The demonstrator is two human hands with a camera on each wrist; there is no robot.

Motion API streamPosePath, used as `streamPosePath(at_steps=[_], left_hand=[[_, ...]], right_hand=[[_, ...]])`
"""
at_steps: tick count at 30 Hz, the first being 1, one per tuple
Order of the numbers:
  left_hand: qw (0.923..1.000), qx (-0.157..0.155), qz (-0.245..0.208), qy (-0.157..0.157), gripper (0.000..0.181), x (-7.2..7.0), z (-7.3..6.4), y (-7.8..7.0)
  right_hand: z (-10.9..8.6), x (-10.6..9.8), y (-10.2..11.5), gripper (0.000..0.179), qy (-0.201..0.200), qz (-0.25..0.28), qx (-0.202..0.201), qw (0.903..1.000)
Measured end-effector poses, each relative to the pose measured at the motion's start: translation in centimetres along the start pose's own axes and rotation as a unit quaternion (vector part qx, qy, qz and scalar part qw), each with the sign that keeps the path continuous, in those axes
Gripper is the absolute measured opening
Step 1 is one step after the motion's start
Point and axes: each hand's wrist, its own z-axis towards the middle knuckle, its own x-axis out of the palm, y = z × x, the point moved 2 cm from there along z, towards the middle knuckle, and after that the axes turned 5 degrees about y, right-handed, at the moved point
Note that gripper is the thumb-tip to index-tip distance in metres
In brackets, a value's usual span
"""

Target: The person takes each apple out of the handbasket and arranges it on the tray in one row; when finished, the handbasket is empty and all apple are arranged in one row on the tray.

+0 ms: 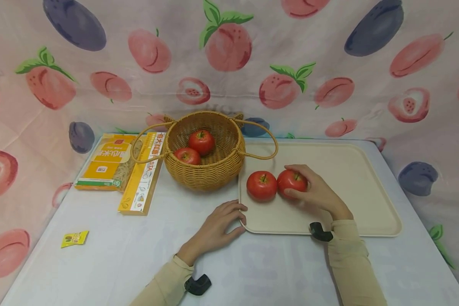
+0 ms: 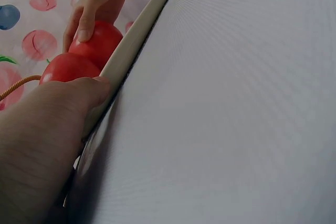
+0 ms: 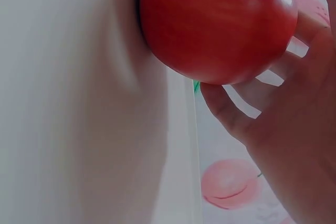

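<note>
Two red apples sit side by side on the left part of the beige tray. My right hand holds the right-hand apple, with the thumb on its near side and fingers across its far side. In the right wrist view this apple fills the top, fingers around it. The other apple appears to touch it. At the tray's near left corner rests my left hand, fingertips against the rim. Its thumb lies along the tray edge in the left wrist view.
Behind the left hand stands a wicker basket with two apples inside and handles swung outward. A yellow pasta box and a noodle bag lie left of it. A small yellow packet lies nearer.
</note>
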Motion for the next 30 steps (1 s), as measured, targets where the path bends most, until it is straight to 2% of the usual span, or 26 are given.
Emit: streamPosePath(at_steps=[4,10,12,16,23,27,30], left_hand=[[1.0000,0.000,0.000,0.001,0.008,-0.1,0.0,0.0],[1.0000,0.005,-0.003,-0.006,0.008,-0.1,-0.1,0.0],[1.0000,0.006,-0.003,-0.007,0.009,-0.2,-0.1,0.0],[1.0000,0.005,-0.005,-0.006,0.009,-0.3,-0.1,0.0],[1.0000,-0.003,-0.003,0.000,0.009,-0.1,-0.1,0.0],[1.0000,-0.005,-0.005,0.001,0.009,0.1,-0.2,0.1],[1.0000,0.001,-0.008,-0.004,0.010,0.2,-0.2,0.2]], right_hand=[[0.2,0.0,0.0,0.072,0.003,-0.011,-0.009,0.9999],[0.3,0.2,-0.1,0.073,0.010,-0.020,0.017,0.9996],[0.3,0.2,-0.1,0.070,0.010,-0.027,0.012,0.9995],[0.4,0.1,0.3,0.061,-0.012,-0.042,-0.035,0.9984],[0.5,-0.3,1.5,0.041,-0.100,-0.035,-0.122,0.9868],[0.2,-0.1,3.9,0.037,-0.135,-0.023,-0.151,0.9790],[0.1,0.2,6.0,0.034,-0.132,-0.007,-0.166,0.9772]])
